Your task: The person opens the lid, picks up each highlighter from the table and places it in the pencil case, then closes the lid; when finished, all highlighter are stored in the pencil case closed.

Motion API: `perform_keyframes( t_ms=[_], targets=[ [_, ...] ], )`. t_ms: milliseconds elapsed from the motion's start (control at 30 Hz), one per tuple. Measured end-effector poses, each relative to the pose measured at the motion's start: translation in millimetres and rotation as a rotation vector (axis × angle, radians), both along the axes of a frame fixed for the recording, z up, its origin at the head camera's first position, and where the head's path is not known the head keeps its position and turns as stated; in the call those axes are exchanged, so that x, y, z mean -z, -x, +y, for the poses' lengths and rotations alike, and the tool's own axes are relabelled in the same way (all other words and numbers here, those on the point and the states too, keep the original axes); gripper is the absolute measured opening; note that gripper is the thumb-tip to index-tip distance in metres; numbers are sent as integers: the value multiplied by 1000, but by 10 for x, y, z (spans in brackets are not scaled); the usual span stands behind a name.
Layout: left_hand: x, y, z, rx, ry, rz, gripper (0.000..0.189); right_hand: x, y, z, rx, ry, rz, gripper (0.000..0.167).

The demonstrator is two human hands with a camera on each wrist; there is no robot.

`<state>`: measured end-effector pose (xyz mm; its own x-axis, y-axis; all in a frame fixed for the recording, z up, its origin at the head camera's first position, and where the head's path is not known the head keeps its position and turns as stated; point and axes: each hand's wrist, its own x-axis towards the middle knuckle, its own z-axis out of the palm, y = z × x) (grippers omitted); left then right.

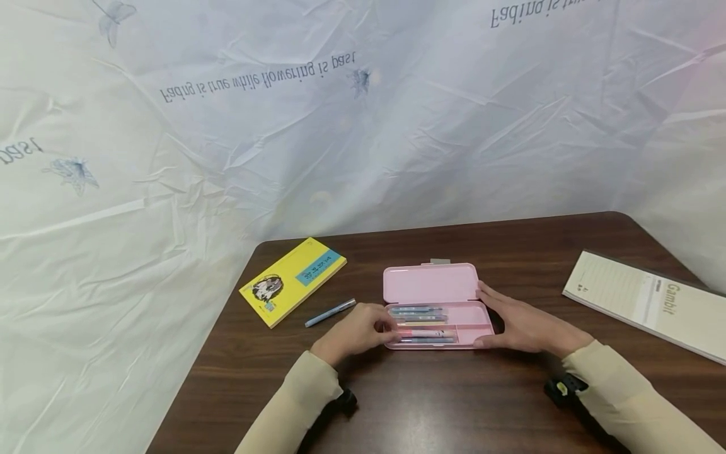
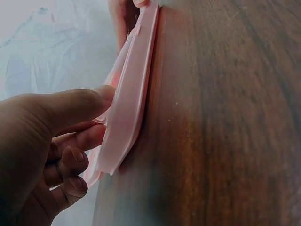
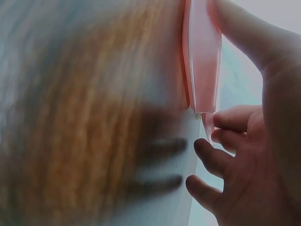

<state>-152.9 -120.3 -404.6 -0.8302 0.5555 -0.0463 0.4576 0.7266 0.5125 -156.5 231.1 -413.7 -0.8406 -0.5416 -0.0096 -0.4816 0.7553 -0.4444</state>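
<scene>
A pink pencil case lies on the dark wooden table with its lid folded back. Several pens lie inside its long compartment. My left hand is at the case's left end, where thumb and index finger pinch the end of a pink-and-white pen; in the left wrist view the thumb hides most of that grip. At the opposite end, my right hand spans the case, thumb against the near side and fingertips by the lid. Its fingers are extended in the right wrist view.
A blue pen lies on the table left of the case. Behind it is a yellow booklet. A cream notepad sits at the right. White printed sheeting hangs behind and beside the table.
</scene>
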Motion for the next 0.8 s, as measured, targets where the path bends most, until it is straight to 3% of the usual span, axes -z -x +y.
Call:
perform_keyframes(
  t_ms=[800],
  targets=[
    [36,6,-6,-15,16,-41,22,9,10,4,0,1,-9,112]
  ],
)
